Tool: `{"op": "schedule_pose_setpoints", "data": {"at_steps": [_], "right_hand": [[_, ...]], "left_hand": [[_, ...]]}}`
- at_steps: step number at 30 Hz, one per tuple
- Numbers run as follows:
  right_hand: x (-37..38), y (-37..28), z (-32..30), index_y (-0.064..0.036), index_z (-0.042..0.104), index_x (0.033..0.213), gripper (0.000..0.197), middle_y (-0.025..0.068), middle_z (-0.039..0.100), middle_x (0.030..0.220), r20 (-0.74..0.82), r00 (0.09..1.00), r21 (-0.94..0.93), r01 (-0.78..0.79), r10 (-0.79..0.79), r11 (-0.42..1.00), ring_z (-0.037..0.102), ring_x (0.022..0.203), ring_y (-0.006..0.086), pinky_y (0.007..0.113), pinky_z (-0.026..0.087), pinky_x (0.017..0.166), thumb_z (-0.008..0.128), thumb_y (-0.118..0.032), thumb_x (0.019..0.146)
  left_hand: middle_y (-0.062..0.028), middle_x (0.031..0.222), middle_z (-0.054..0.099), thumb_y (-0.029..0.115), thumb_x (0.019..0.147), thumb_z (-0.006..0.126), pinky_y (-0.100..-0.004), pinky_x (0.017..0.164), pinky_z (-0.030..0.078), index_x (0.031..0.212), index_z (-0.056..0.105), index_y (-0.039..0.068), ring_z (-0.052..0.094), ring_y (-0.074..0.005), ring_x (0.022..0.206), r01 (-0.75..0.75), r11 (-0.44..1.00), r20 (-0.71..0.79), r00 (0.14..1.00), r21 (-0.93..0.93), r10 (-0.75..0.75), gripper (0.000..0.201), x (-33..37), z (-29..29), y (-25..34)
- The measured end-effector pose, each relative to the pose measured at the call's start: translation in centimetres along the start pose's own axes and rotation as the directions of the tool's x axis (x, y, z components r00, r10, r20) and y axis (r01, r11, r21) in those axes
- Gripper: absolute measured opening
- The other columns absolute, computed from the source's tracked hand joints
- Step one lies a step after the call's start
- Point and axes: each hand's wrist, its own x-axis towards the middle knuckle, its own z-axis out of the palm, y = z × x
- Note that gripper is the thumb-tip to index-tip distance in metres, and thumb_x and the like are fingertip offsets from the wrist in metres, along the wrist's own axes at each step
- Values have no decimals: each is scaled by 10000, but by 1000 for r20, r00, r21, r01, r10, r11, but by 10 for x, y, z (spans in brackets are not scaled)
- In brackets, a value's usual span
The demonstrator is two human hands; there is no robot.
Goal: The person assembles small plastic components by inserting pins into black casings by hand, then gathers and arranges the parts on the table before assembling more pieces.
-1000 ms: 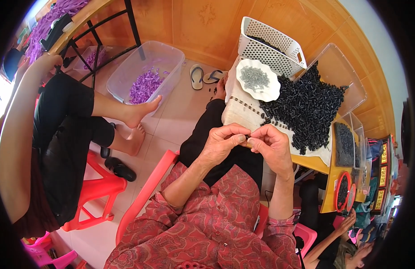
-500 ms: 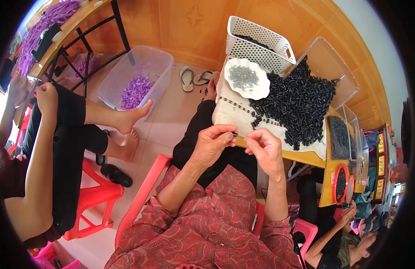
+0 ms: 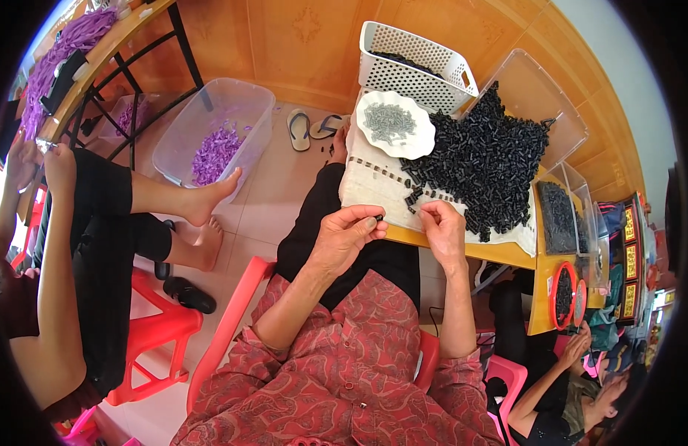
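Observation:
My left hand [image 3: 342,239] pinches a small black cylindrical piece [image 3: 379,218] between thumb and index finger, just off the near edge of the table. To its right, my right hand [image 3: 445,236] has thumb and fingertips pressed together by the edge of the white cloth [image 3: 366,192]; whatever they hold is too small to make out. A large heap of similar black pieces [image 3: 492,171] covers the right part of the cloth, and a few loose ones [image 3: 412,198] lie near my right fingertips. Behind sits a white scalloped plate [image 3: 423,151] with small grey, pin-like parts [image 3: 389,121].
A white perforated basket [image 3: 403,73] and a clear tub [image 3: 563,123] stand at the table's back. Clear boxes [image 3: 558,215] and a red round tray [image 3: 556,320] line the right. One co-worker [image 3: 47,327] sits left, another [image 3: 574,409] lower right. A tub of purple pieces [image 3: 258,141] is on the floor.
My hands have moved apart: the right has shifted toward the cloth and the loose pieces, while the left still holds its black piece. The whole view has shifted slightly.

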Motion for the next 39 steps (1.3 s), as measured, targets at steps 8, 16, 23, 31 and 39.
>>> {"op": "schedule_pose_setpoints", "data": {"at_steps": [8, 16, 23, 31, 39], "right_hand": [[11, -18, 7, -63, 678, 963, 151, 115, 588, 829, 16, 994, -129, 105, -104, 986, 640, 690, 238, 340, 506, 616, 674, -40, 814], [18, -18, 13, -96, 685, 1010, 196, 103, 567, 843, 110, 992, -322, 96, -64, 942, 632, 731, 250, 374, 495, 653, 688, -107, 815], [17, -8, 5, -21, 672, 938, 127, 138, 603, 804, -22, 994, -152, 107, -111, 983, 640, 669, 259, 348, 512, 620, 668, -57, 816], [4, -8, 5, -9, 677, 866, 74, 134, 606, 821, 48, 998, -120, 39, -33, 992, 654, 672, 253, 338, 521, 638, 673, -67, 821], [-3, -13, 10, -37, 693, 889, 95, 107, 603, 855, 21, 1000, -163, 25, -22, 986, 654, 693, 244, 345, 516, 643, 689, -101, 819]], "left_hand": [[-121, 1044, 657, 7, 927, 577, -320, 822, 547, 1141, 619, -26, 647, -185, 905, -1, 1000, -8, 1000, 17, 1, 221, 0, 0, -1], [-133, 1063, 658, -11, 918, 582, -331, 838, 550, 1136, 620, -22, 660, -207, 930, -14, 999, -20, 1000, 39, 15, 221, -1, -1, 0], [-141, 1074, 655, -24, 916, 577, -338, 867, 549, 1133, 615, -38, 662, -219, 950, -29, 999, -29, 999, 26, 29, 221, 1, -3, 2], [-135, 1065, 654, -23, 913, 582, -328, 866, 541, 1134, 612, -46, 656, -214, 952, -15, 999, -38, 999, 31, 16, 224, 1, -2, -1], [-131, 1058, 654, -23, 913, 583, -327, 859, 544, 1125, 615, -43, 656, -206, 939, -18, 999, -43, 999, 33, 19, 216, 1, -1, -3]]}}
